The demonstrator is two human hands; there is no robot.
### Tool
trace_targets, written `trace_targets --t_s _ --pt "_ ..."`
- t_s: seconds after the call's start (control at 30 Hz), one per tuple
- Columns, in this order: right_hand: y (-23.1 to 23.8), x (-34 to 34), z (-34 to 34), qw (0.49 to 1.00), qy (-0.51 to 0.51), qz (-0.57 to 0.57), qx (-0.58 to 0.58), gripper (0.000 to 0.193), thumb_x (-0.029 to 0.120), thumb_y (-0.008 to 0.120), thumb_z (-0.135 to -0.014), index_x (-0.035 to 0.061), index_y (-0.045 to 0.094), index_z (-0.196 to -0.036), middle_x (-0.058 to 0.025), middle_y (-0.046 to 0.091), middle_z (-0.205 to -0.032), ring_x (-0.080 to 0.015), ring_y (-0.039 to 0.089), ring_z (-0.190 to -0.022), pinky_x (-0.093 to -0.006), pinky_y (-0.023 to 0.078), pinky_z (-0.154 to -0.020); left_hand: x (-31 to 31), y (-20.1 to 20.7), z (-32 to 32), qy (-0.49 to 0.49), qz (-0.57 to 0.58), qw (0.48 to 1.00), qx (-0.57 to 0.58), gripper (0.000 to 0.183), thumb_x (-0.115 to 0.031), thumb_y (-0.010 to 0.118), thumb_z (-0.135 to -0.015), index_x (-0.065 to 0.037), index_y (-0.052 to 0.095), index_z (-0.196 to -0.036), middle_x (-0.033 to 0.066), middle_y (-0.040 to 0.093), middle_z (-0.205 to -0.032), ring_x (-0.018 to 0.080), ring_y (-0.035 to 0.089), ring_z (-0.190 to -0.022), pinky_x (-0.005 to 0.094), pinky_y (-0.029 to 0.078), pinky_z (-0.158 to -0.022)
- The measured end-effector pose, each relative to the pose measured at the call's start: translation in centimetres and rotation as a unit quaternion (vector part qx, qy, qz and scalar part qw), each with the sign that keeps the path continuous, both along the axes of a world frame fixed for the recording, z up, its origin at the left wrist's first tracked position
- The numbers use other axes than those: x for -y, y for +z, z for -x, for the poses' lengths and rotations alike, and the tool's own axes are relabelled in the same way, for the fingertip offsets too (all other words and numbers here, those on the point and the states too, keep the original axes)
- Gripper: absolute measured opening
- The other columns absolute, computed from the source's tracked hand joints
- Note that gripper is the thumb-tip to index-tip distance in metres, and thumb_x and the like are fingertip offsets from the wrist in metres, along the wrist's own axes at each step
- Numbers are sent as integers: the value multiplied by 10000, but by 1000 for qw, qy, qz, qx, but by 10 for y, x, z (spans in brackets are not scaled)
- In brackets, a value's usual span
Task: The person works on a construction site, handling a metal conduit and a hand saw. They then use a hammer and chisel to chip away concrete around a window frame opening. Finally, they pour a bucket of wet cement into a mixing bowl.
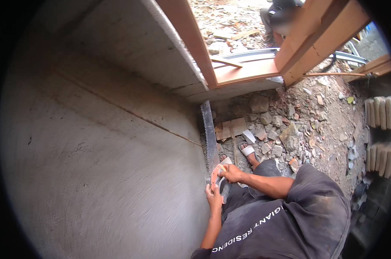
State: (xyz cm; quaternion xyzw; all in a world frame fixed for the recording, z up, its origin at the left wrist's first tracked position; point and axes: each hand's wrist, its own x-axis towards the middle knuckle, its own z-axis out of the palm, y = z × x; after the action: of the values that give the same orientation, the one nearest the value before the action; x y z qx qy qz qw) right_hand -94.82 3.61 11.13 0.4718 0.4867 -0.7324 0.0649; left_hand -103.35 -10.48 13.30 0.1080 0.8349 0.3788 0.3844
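Observation:
A hand saw (210, 138) with a dark toothed blade points away from me, close beside the grey plastered wall (117, 181). Its orange handle (215, 174) is between my two hands. My right hand (232, 173) is closed on the handle near the blade's base. Lower down, my left hand (213, 196) has its fingers closed at the handle's near end. Part of the handle is hidden by my fingers. The saw's teeth face left, toward the wall, and the tip reaches near the foot of the wall under the window frame.
Broken bricks and stones (290, 134) cover the ground ahead, with a wooden board (232, 128) among them. A reddish wooden frame (247, 75) stands in the opening, and a person (269, 19) is outside it. Stacked pale bags or blocks (380, 113) lie at the right.

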Motion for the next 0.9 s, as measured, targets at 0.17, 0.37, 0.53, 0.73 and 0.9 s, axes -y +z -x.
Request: trace_targets --t_s 0.17,0.37,0.53,0.73,0.9 --pt "-40 -8 0 998 38 1 55 367 314 548 -778 -32 636 -862 -121 627 -657 -221 611 -540 -359 488 -510 -16 28 -2 -432 -45 851 -297 579 -417 626 -769 -8 498 -1158 174 572 -1090 304 502 -1084 449 306 -944" --pt "-21 -18 -9 995 -47 47 77 475 353 471 -828 -98 616 -865 -196 641 -745 -297 635 -601 -389 520 -562 -48 27 5 -523 38 828 -201 537 -359 640 -767 1 504 -1141 208 595 -1048 334 570 -972 435 332 -914" --pt "-21 -24 -65 996 -61 -36 53 588 503 386 -866 -20 638 -772 -146 625 -645 -255 635 -573 -365 498 -538 -65 13 21 -501 40 857 -115 482 -331 620 -793 8 516 -1118 232 611 -972 361 597 -894 438 442 -754" --pt "-49 38 -207 941 -156 -149 262 526 489 430 -821 27 645 -951 -228 614 -987 -364 590 -930 -457 451 -793 -77 -6 46 -466 31 882 52 374 -263 629 -814 48 523 -994 66 545 -637 119 522 -482 274 445 -440" --pt "-24 178 -280 818 -322 43 475 436 344 525 -802 17 605 -1078 -206 581 -1126 -343 561 -1050 -440 447 -864 -98 26 46 -503 82 859 46 391 -261 640 -811 57 524 -1008 56 553 -663 122 522 -512 272 458 -450"
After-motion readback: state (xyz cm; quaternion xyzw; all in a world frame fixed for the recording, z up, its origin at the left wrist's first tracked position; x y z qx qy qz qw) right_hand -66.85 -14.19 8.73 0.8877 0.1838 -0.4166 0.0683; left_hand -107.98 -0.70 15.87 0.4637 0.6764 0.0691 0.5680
